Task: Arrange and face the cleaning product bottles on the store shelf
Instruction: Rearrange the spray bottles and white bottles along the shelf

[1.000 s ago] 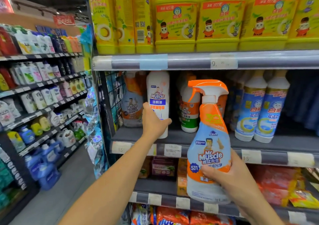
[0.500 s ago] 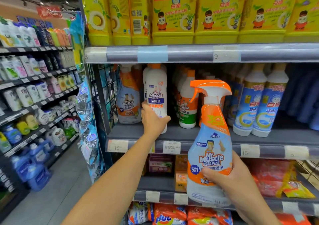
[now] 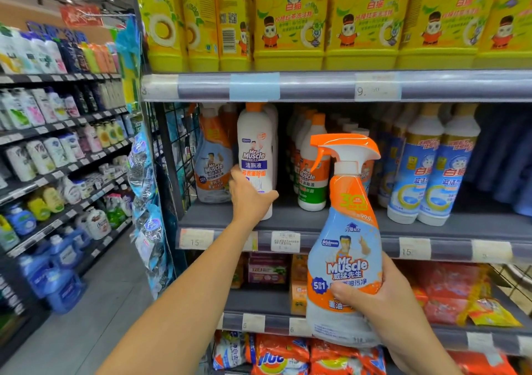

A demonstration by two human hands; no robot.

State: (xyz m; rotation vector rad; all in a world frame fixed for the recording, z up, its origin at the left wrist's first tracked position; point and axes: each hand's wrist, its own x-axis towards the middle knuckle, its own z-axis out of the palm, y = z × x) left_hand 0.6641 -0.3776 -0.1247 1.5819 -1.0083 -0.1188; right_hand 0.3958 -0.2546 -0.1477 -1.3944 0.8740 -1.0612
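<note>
Spray bottle [image 3: 345, 248] upright in right hand [image 3: 383, 302] grip, label facing camera, nozzle pointing left, left hand [image 3: 250, 199] grasping upright white bottle [image 3: 254, 155] on shelf [image 3: 316, 222], its base hidden.

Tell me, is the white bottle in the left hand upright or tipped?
Upright: the white bottle stands on the shelf, orange cap up, left hand gripping low.

Glossy, smooth plastic on the spray bottle [image 3: 344, 262], with a shiny printed label wrap and a hard orange trigger head. Same slick sheen on the white bottle [image 3: 254, 155]. Matt grey metal for the shelf [image 3: 345, 219], clear plastic strip over paper price tags [image 3: 285, 241]. Crinkly, shiny film on the detergent bags [image 3: 288, 357].
</note>
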